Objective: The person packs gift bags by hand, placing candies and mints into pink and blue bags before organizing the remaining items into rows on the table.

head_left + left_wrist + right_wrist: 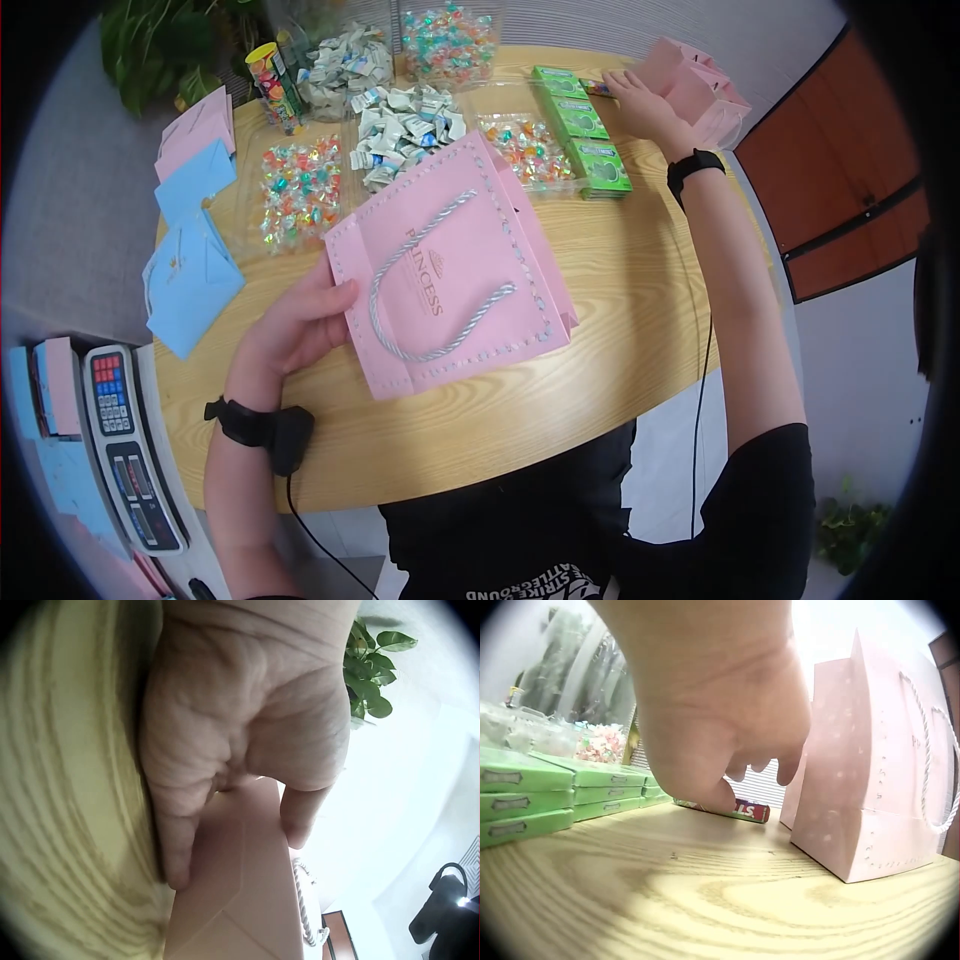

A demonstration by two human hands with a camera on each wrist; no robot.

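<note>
Pink card of the bag (pixel 460 255) is pinched in my left hand (pixel 300 322), thumb on the front, fingers behind; a light hold should avoid creasing it. Across the bench (pixel 640 290), my right hand (pixel 652 110) has spread fingers, its thumb against the candy roll (pixel 753 812), between the green boxes (pixel 580 118) and standing bags (pixel 690 85). Best to pinch it squarely, nudging neither.

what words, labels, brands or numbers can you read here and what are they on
"PRINCESS": pink paper bag in the left hand
"STRIKE" and "ATTLEGROUND": black shirt, other letters unclear
Too small, blurred or covered to read: green cardboard boxes, small red-and-green roll by the right hand, white candy wrappers, grey-and-white scale's keys
</note>
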